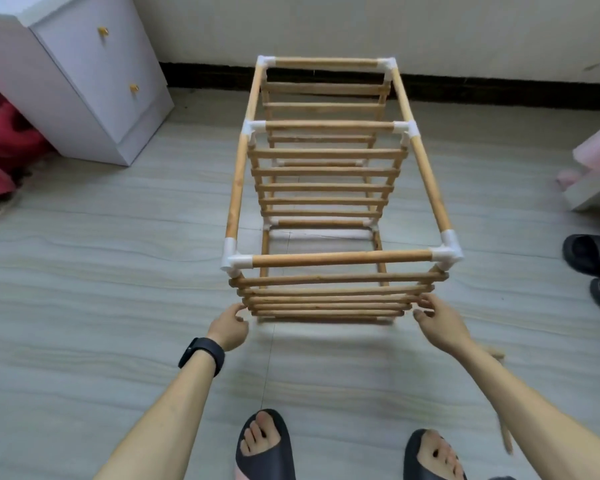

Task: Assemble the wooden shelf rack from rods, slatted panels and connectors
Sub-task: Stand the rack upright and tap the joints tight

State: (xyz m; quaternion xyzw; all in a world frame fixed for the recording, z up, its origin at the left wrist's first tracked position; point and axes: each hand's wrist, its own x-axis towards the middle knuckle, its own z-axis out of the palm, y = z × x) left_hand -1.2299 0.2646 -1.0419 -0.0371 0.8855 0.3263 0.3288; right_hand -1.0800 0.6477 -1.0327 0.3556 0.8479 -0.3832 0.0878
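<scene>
Wooden rack (340,258) upright on the grey floor (118,271), near the wall (465,29), joined from rods (426,174) and white connectors (238,259). Nearest slatted panel (326,299) low at the front side, held at both ends: left hand (228,325) pinching the left end, right hand (437,322) gripping the right end with curled fingers (426,304). White cabinet (94,81) far to the left.

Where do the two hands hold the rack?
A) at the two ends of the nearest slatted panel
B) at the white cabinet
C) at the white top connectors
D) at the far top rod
A: the left hand and the right hand each hold one end of the near slatted panel.
</scene>
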